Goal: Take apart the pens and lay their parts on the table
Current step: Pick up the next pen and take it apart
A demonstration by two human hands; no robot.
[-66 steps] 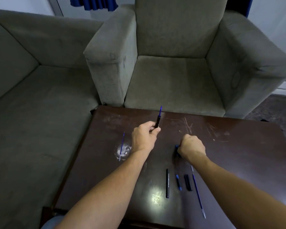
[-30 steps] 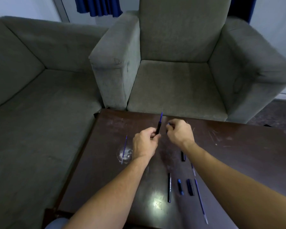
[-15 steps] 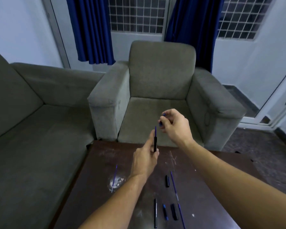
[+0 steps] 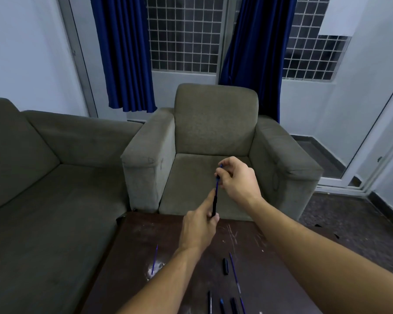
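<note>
Head camera view, looking forward and down over two bare forearms. The left hand is raised above the far edge of a dark brown table. Its fingers curl round the lower end of a black pen barrel, which stands nearly upright. A thin blue refill rises from the top of the barrel. The right hand, just above and to the right of the left, pinches the upper end of that refill between thumb and fingertips. A small bit of blue shows above its fingers; I cannot tell whether it is the refill's end or a separate piece. Hands and pen are in the air, in front of the seat of a grey-green armchair.

Loose pen parts lie on the table nearer the person. A short black cap lies just beside a second refill. At the picture's lower edge a long black tube, a short blue piece and a short black piece lie side by side, partly cut off. Well to the left, a third refill crosses a pale roundish patch; what the patch is cannot be told.

A matching sofa stands left of the armchair. Behind them, blue curtains hang beside a window with a white grille.
</note>
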